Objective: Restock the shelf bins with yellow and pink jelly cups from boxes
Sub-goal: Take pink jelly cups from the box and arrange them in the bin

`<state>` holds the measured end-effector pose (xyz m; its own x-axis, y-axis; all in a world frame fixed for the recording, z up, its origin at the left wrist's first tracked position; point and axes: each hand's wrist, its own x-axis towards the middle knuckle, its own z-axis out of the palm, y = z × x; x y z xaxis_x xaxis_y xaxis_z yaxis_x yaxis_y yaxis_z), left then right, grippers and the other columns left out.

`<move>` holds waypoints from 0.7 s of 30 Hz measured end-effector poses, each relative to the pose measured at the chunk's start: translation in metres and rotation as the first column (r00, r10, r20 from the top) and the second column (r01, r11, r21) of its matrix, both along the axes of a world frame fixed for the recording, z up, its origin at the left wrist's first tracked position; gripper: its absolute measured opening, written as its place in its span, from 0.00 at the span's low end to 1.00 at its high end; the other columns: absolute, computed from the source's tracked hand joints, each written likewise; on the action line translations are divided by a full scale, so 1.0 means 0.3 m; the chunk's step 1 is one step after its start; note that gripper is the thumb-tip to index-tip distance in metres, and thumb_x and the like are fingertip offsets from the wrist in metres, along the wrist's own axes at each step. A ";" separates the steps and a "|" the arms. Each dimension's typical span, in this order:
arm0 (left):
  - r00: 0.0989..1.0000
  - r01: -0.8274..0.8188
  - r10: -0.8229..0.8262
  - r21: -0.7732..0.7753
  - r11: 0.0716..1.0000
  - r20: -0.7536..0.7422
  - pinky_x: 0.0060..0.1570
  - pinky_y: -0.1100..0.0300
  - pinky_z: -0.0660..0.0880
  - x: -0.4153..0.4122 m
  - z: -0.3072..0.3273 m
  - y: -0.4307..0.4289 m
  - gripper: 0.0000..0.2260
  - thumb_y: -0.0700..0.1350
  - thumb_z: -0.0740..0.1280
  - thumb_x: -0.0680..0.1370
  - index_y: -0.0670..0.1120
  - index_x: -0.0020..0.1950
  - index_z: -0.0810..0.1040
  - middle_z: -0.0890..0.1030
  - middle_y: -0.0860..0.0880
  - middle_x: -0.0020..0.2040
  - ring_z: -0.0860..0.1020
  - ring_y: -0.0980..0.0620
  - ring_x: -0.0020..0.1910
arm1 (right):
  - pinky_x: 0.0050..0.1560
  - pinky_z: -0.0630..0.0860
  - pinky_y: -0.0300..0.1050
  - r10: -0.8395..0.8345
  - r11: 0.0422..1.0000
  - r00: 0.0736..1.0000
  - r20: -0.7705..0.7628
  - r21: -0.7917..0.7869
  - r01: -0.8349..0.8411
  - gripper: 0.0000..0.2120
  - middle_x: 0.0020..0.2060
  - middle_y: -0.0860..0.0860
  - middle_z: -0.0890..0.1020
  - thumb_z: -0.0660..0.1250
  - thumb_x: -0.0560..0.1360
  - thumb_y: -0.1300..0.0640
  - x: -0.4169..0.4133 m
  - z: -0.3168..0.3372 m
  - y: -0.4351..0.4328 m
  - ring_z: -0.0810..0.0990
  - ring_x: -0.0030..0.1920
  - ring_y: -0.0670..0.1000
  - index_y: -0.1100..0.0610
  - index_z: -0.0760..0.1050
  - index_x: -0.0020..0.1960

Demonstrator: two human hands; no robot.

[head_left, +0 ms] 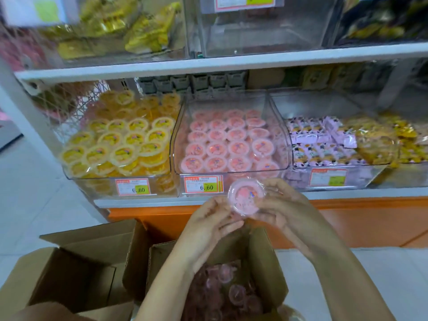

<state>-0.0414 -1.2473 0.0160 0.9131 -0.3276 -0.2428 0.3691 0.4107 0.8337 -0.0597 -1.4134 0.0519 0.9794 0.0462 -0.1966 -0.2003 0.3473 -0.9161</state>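
A pink jelly cup (246,196) is held up between both hands, lid facing the camera, just in front of the near wall of the pink bin (231,169) and partly covering the price tag (203,185) on it. The right hand (287,205) has it in a narrow grip: its fingers curl round the cup's right edge, with the palm behind. The left hand (208,220) comes in from the near left, and its curled fingertips meet the cup's lower left rim. The picture is smeared there, so it only seems to pinch the rim. The cup sits between the two grips, slightly nearer the right palm.

The pink bin is filled with neat rows of pink cups. Touching it on the left, the yellow bin (76,177) is heaped with yellow jelly cups (120,144). To the right stands a bin of purple packets (322,140).

Below the hands, on the floor in front of the shelf, an open cardboard box (266,262) holds more pink cups (231,295). A second open box (69,269) stands beside it on the left.
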 end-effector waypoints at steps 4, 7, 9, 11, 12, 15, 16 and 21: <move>0.992 0.023 -0.032 0.068 0.997 0.125 0.51 0.57 0.79 0.032 0.075 -0.026 0.17 0.31 0.67 0.70 0.43 0.56 0.77 0.80 0.39 0.53 0.81 0.43 0.52 | 0.41 0.79 0.40 -0.010 0.981 0.992 0.122 -0.190 0.034 0.11 0.45 0.56 0.84 0.64 0.75 0.67 0.025 0.116 -0.117 0.81 0.42 0.51 0.58 0.80 0.54; 0.984 0.021 -0.049 0.167 0.986 0.169 0.48 0.60 0.79 0.068 0.108 -0.024 0.25 0.30 0.69 0.71 0.50 0.64 0.74 0.79 0.42 0.56 0.81 0.47 0.52 | 0.39 0.77 0.41 -0.065 0.915 0.975 0.211 -0.378 0.143 0.09 0.38 0.51 0.84 0.64 0.77 0.65 0.106 0.181 -0.183 0.79 0.37 0.49 0.57 0.81 0.50; 0.981 0.020 -0.056 0.192 0.981 0.187 0.51 0.60 0.79 0.085 0.135 -0.027 0.24 0.32 0.71 0.69 0.46 0.63 0.76 0.81 0.43 0.56 0.81 0.47 0.54 | 0.34 0.76 0.35 -0.043 0.813 0.963 0.267 -0.550 0.189 0.07 0.33 0.46 0.83 0.66 0.76 0.64 0.182 0.224 -0.201 0.78 0.31 0.45 0.57 0.82 0.49; 0.979 0.005 -0.044 0.192 0.981 0.199 0.54 0.61 0.78 0.102 0.157 -0.027 0.15 0.32 0.70 0.71 0.41 0.56 0.79 0.84 0.44 0.51 0.82 0.50 0.52 | 0.28 0.72 0.30 0.053 0.614 0.964 0.262 -0.769 0.176 0.04 0.33 0.49 0.83 0.70 0.74 0.61 0.262 0.277 -0.205 0.78 0.29 0.42 0.56 0.83 0.47; 0.979 -0.017 -0.024 0.199 0.980 0.204 0.55 0.61 0.77 0.113 0.162 -0.025 0.10 0.32 0.68 0.72 0.40 0.52 0.79 0.84 0.46 0.47 0.82 0.52 0.50 | 0.27 0.72 0.30 0.114 0.489 0.964 0.241 -0.858 0.157 0.03 0.33 0.52 0.83 0.72 0.72 0.60 0.303 0.299 -0.203 0.78 0.29 0.43 0.56 0.83 0.45; 0.975 -0.093 0.046 0.209 0.974 0.216 0.53 0.63 0.78 0.152 0.180 -0.007 0.08 0.33 0.66 0.75 0.42 0.51 0.79 0.85 0.50 0.44 0.83 0.52 0.49 | 0.39 0.76 0.39 0.259 0.125 0.960 0.106 -0.989 0.075 0.03 0.35 0.52 0.84 0.73 0.71 0.61 0.412 0.337 -0.176 0.78 0.31 0.46 0.58 0.84 0.44; 0.975 -0.100 0.053 0.208 0.973 0.217 0.52 0.64 0.78 0.166 0.187 0.000 0.09 0.34 0.66 0.76 0.42 0.54 0.78 0.85 0.49 0.45 0.83 0.51 0.49 | 0.41 0.76 0.41 0.287 0.011 0.957 0.050 -0.999 0.049 0.05 0.38 0.54 0.84 0.73 0.71 0.61 0.445 0.335 -0.161 0.77 0.33 0.47 0.60 0.84 0.46; 0.984 -0.082 0.021 0.342 0.936 0.176 0.50 0.58 0.80 0.225 0.203 0.030 0.15 0.36 0.66 0.77 0.41 0.64 0.74 0.78 0.37 0.60 0.80 0.40 0.55 | 0.29 0.66 0.37 0.312 -0.438 0.895 -0.318 -0.884 -0.161 0.08 0.38 0.55 0.78 0.70 0.73 0.57 0.533 0.318 -0.083 0.72 0.37 0.51 0.61 0.81 0.49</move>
